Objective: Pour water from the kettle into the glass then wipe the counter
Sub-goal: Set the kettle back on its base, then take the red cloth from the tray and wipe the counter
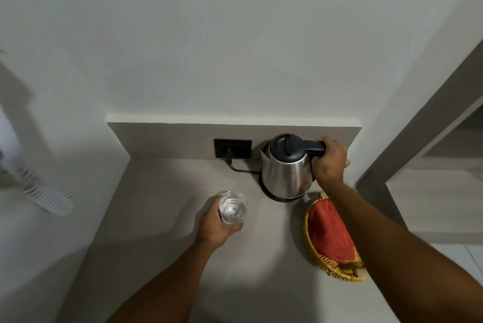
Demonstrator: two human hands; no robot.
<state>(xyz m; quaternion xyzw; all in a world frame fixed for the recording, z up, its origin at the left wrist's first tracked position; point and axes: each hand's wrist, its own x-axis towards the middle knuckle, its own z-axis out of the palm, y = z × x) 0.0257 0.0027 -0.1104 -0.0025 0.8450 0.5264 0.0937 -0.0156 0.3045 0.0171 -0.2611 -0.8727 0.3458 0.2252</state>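
Kettle [286, 168] — steel body, likely heavy if full, and how full cannot be read from outside. The polished wall is probably slick and may be hot, so the dark handle [313, 148] at its right is the only sensible hold. The right hand [329, 163] is wrapped around that handle, fingers closed over the top end. The kettle sits upright on its black base [277, 195] at the back of the counter [162, 205], close to the low backsplash. The spout points left, toward the wall socket [232, 148]; a black cord [240, 169] runs from the socket to the base. The base will probably stay behind on lifting — a straight upward pull should free the kettle.

Glass [233, 208] — clear, thin-walled, fragile, light; smooth sides, so a grip around the body suits it better than a pinch at the rim. The left hand [215, 226] holds it around the lower wall, in front of and to the left of the kettle. Ripple-like rings show inside; whether it holds water already I cannot tell.

Look of the kettle: brushed silver body flaring toward the bottom, dark plastic lid with a raised ridge, handle in matching dark plastic.

Red cloth [330, 233] lies folded in a yellow woven basket [317, 257] just to the right, partly under the right forearm — soft, light, the likely wiping tool.
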